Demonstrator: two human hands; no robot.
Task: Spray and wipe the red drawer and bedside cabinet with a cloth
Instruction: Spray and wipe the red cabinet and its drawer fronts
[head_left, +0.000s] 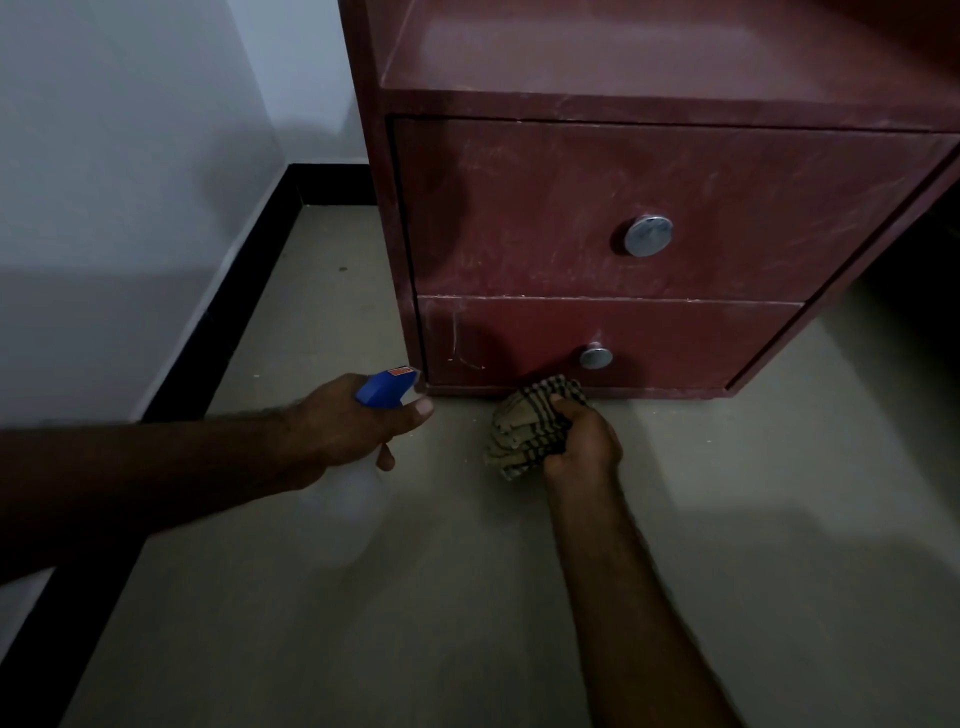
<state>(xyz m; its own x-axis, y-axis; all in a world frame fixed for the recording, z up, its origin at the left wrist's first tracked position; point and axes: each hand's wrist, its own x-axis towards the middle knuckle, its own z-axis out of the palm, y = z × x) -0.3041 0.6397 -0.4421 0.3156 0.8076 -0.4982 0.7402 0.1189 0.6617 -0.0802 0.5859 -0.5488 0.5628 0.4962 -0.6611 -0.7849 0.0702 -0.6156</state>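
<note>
My right hand (582, 441) is curled tight round a bunched checked cloth (524, 431), tan with dark lines, which bulges out to the left of my fingers and up toward the cabinet. The cloth's far edge reaches the bottom rail under the lower red drawer (675, 343), below and a little left of its round metal knob (596, 357); I cannot tell whether it presses against the wood. To the left, my left hand (353, 421) grips the spray bottle (387, 387) by the neck, with one finger stretched forward under the blue head. The nozzle points at the near left corner of the bedside cabinet (649, 106), just beside it, and the pale translucent body hangs below my palm, blurred. Both drawers sit closed. The upper drawer (519, 208) is the larger one, with a bigger metal knob (648, 235), and its red face is dull and streaked with whitish scuffs. Above it is an open shelf (623, 52). The cabinet stands on a pale floor (415, 597), and a white wall (130, 156) with a black skirting (223, 322) runs along the left side and turns behind the cabinet.
</note>
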